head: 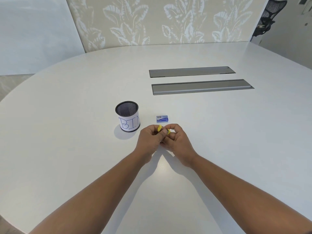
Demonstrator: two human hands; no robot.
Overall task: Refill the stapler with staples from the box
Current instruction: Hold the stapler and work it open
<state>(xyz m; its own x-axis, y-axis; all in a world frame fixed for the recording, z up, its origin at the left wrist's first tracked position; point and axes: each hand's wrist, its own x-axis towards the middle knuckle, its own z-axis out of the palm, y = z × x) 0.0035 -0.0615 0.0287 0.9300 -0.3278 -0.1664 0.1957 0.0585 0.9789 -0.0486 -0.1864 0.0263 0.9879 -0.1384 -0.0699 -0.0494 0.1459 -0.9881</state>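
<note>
A small yellow stapler [159, 128] is held between both hands over the white table [67, 115]; only bits of yellow and a dark metal part show between the fingers. My left hand [150, 138] grips its left side, with the thumb across the top. My right hand [177, 141] pinches its right end. Whether the stapler is opened is hidden by the fingers. A little blue staple box [162, 119] lies closed on the table just beyond my hands, untouched.
A black mesh cup [127, 116] with a paper label reading "BIN" stands left of the box. Two long grey cable hatches [200, 86] are set into the table farther back on the right. A black office chair [268, 17] stands at the far right.
</note>
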